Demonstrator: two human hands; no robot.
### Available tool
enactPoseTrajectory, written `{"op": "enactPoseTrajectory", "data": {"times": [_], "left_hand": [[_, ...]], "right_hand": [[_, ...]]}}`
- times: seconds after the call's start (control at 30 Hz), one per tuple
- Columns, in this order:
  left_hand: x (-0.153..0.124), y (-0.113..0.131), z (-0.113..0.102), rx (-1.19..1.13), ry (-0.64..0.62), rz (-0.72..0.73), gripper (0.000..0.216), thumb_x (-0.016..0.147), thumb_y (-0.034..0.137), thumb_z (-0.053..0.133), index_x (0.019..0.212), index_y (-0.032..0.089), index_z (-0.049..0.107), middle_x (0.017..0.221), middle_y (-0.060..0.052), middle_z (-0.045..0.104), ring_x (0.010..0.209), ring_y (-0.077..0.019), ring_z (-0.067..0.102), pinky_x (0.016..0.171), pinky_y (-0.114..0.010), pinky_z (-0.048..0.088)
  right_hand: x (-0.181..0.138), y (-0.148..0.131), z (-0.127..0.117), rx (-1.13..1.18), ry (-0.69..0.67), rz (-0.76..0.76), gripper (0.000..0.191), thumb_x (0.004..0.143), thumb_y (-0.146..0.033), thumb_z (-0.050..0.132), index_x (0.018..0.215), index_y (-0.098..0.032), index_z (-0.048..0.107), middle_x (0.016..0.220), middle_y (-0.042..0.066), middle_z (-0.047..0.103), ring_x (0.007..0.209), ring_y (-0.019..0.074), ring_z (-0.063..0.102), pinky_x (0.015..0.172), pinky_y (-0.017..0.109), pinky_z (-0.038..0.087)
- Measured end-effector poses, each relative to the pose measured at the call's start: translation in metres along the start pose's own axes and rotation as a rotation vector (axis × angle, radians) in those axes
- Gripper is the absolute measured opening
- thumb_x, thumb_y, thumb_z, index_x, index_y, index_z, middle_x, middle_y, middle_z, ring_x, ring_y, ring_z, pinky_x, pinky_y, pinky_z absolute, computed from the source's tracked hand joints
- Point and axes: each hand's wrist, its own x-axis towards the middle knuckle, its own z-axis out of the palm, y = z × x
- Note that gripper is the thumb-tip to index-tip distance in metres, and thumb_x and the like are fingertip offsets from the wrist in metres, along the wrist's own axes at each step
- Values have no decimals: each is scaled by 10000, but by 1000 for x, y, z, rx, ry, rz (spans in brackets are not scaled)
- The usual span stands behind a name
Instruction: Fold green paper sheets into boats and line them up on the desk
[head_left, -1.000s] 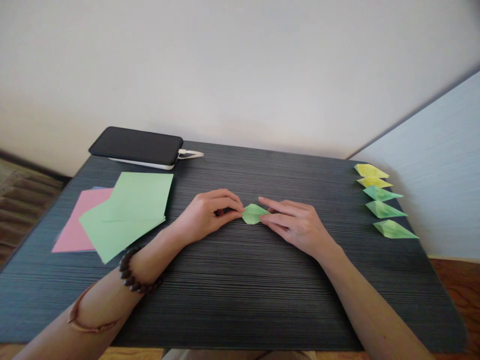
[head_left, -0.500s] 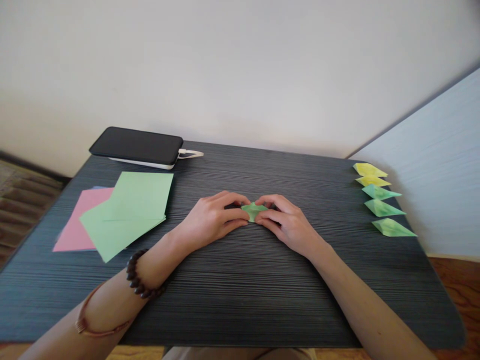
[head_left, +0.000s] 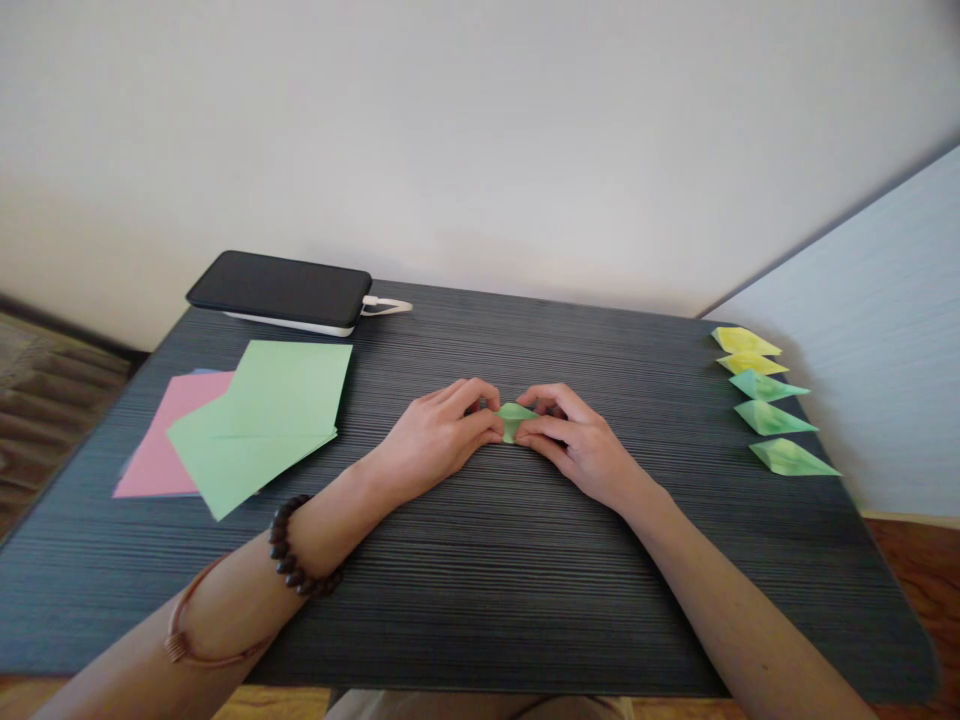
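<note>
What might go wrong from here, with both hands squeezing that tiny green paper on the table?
The small green piece is nearly hidden between the left hand and right hand. Pinched this tightly, it might crease crooked or tear.
The left forearm lies close to the loose sheets. A sideways sweep could push them toward the edge of the table.

Open tabletop near the body; green fold centre, paper sheets left, folded pieces right, phone behind.
</note>
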Motion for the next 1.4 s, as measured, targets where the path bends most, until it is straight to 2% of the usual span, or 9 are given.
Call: {"op": "enactPoseTrajectory", "data": {"times": [0.2,0.3,0.4,0.57,0.77,1.0,1.13,1.27,1.4], "left_hand": [[1,1,1,-26,2,-28,190,939,278,433,1012,202,592,1060,-60,558,933,-166,549,813,-308,479],[1,-1,2,-47,11,-48,239,931,295,457,1130,194,541,1082,-72,562,964,-180,549,832,-322,483],[0,-2,2,-71,3,-43,211,932,281,455,1091,203,570,1077,-64,559,963,-174,547,840,-314,475],[0,-2,2,-109,11,-38,178,930,263,460,1008,221,615,1066,-48,555,939,-158,549,831,-301,468],[0,-2,2,-130,3,-46,178,927,271,466,1001,206,614,1069,-55,561,954,-166,549,847,-317,471],[-1,-9,0,-240,12,-64,201,884,290,549,1061,201,590,1099,-63,593,1022,-191,547,907,-350,460],[-1,-12,-3,-384,39,-98,128,869,245,577,969,191,637,1026,-35,637,934,-147,580,860,-276,457],[2,-12,-9,-513,36,-317,144,824,331,634,878,204,676,828,20,657,616,-83,506,595,-212,406],[3,-12,-14,-793,41,-420,238,850,386,586,911,170,664,717,9,624,606,-90,500,575,-213,387]], "right_hand": [[0,1,-1,20,12,16,127,881,-269,550,880,-237,673,1125,59,531,905,172,571,809,359,516],[0,1,-3,13,42,56,177,851,-288,598,1022,-262,634,1153,56,545,986,191,576,869,371,507],[-1,2,-3,-11,58,63,266,841,-302,613,1104,-263,605,1153,60,564,1036,203,568,887,374,504],[-2,5,0,-6,73,6,151,865,-295,581,972,-243,673,1161,56,558,851,150,600,808,349,531],[-1,4,1,-4,79,9,141,858,-285,592,956,-240,683,1164,59,557,846,145,602,805,340,533],[-4,6,-13,52,21,42,258,824,-281,641,1070,-204,642,1067,57,649,947,164,618,799,285,526],[-6,9,-20,107,26,66,227,822,-259,643,1043,-213,663,1084,46,672,898,153,643,790,275,525],[-6,12,-22,275,72,197,122,794,-270,672,899,-221,710,972,27,712,807,146,661,763,283,525],[-7,10,-20,740,93,430,173,778,-290,689,928,-202,692,720,5,691,561,104,594,565,248,495]]}}
